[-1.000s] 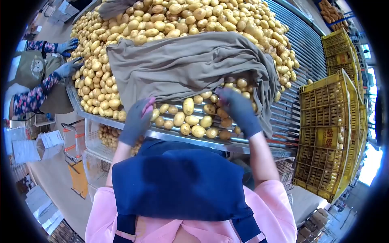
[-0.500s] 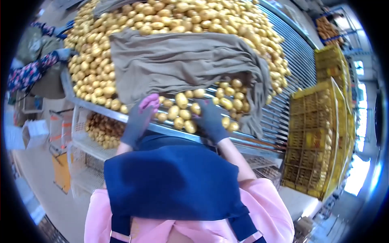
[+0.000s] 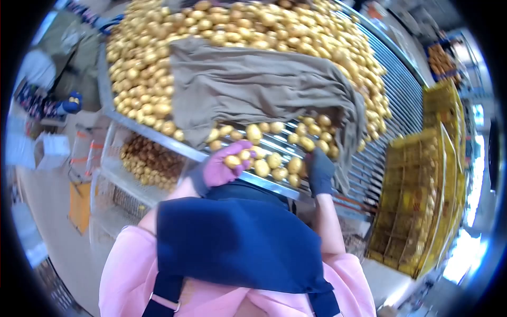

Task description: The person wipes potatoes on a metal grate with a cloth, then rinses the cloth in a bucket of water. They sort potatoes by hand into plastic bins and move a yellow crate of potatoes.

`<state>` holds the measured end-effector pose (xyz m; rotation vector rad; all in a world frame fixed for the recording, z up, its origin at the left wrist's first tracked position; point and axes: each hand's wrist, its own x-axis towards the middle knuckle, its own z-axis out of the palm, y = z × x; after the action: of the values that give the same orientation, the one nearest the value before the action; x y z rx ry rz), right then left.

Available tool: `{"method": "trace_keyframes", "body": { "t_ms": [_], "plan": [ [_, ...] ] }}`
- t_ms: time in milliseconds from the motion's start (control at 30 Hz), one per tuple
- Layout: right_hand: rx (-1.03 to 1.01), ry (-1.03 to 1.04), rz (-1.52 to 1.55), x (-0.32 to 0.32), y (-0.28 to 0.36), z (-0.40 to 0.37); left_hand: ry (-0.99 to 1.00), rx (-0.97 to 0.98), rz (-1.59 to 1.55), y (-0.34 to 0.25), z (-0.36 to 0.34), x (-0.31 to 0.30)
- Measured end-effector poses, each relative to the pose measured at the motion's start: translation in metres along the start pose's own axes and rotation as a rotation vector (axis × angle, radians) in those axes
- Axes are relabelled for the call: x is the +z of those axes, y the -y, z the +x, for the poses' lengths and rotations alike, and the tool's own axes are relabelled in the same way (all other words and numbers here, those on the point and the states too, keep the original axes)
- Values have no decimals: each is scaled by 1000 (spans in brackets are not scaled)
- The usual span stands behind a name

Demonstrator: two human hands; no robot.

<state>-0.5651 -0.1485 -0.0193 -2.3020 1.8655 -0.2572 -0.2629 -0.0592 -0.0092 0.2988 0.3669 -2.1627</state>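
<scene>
My left hand [image 3: 219,170], in a pink and grey glove, is turned palm up with its fingers curled around a couple of potatoes [image 3: 231,161]. My right hand [image 3: 321,173], in a dark grey glove, is over the rollers beside several loose potatoes [image 3: 294,165]. Its back faces me, and its fingertips are hidden, so I cannot see whether it grips one. A grey-brown cloth [image 3: 253,84] lies over the potato pile [image 3: 227,31] just beyond both hands. Metal rollers [image 3: 277,141] show between the loose potatoes.
Yellow crates [image 3: 406,195] stand stacked at the right. A metal rail [image 3: 179,148] edges the sorting table. Below left, a white crate [image 3: 113,182] stands near more potatoes [image 3: 150,164]. A co-worker's patterned sleeve [image 3: 84,13] shows at the upper left.
My left hand has moved from the table edge, turned palm up, and taken hold of potatoes. My right hand has shifted right along the rollers. The whole view has swung slightly.
</scene>
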Motion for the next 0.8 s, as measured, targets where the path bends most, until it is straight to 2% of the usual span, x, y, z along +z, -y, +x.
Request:
{"method": "trace_keyframes", "body": {
  "t_ms": [33,67,133,167,233,267,300,367,433,500,533,567,600,633,667,700,733,767,800],
  "plan": [
    [48,84,-137,-1,5,3,36,-12,48,1,-2,9],
    [42,29,-11,0,11,4,-29,74,135,6,-3,12],
    [107,142,70,-12,16,9,-1,109,141,7,-8,17],
    [76,207,82,-13,10,11,7,127,129,7,-13,21],
    [231,298,355,-28,23,21,107,208,81,5,-22,21],
    [201,241,717,-14,22,26,29,285,46,7,-30,24],
    [116,138,894,-31,64,29,109,382,95,7,-34,24],
    [-22,303,1073,-54,132,31,208,478,26,6,-47,35],
    [-528,406,883,-49,188,29,176,542,18,1,-63,42],
    [-943,428,730,-66,250,28,357,660,168,-4,-81,34],
    [-965,441,731,-63,264,24,311,758,173,-7,-93,24],
    [-1009,429,723,-60,276,22,134,836,-100,-6,-110,-7],
    [-1047,411,713,-58,287,21,160,927,-99,-4,-132,0],
    [-1051,409,708,-55,293,20,168,1139,-79,-2,-147,-16],
    [-1042,456,717,-50,293,21,384,948,-73,-8,-178,-12],
    [-1023,494,719,-47,290,24,-10,1274,-46,-2,-201,-16],
    [-946,580,680,-43,287,28,-353,1564,496,5,-231,-42],
    [-923,555,659,-39,277,36,-896,1789,924,11,-262,-67],
    [-936,459,549,-34,266,44,-1090,1873,979,17,-280,-89]
  ]
}}
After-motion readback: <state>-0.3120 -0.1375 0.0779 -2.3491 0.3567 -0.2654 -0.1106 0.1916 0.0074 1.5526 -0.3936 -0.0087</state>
